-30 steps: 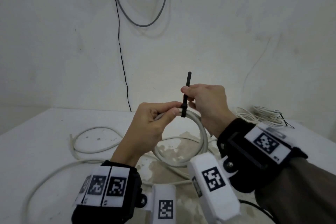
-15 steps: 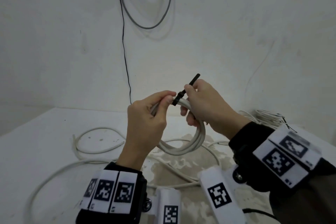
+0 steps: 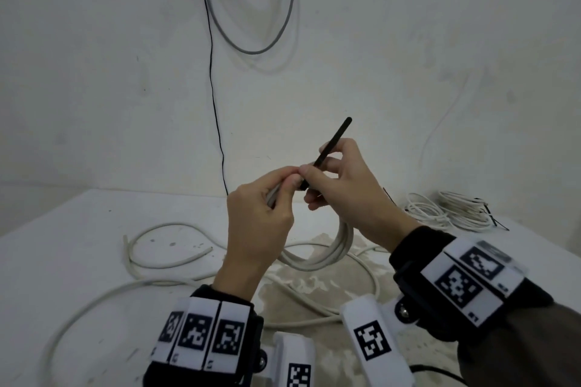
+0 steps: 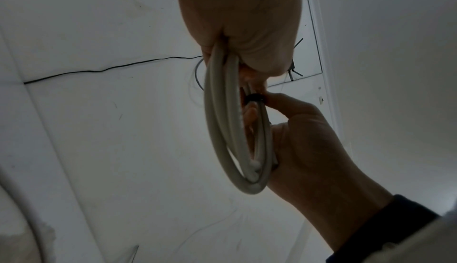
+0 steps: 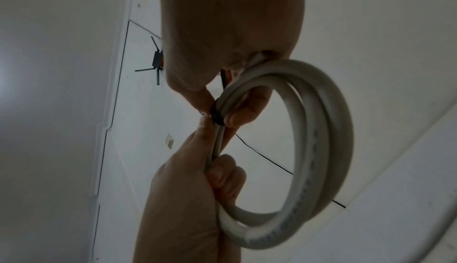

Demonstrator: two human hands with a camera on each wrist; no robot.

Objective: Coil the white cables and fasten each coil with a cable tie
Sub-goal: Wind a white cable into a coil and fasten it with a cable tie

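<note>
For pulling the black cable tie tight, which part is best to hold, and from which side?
Probably the free tail of the cable tie, pinched from the right, away from the coil: it sticks up clear past the right hand, while its loop hugs the strands beside the left hand.

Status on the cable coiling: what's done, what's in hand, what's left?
Done: tied bundles lie at the table's far right. In hand: left hand grips a white coil; right hand pinches the black cable tie looped round it, tail sticking out. Left: loose white cable on the table.
</note>
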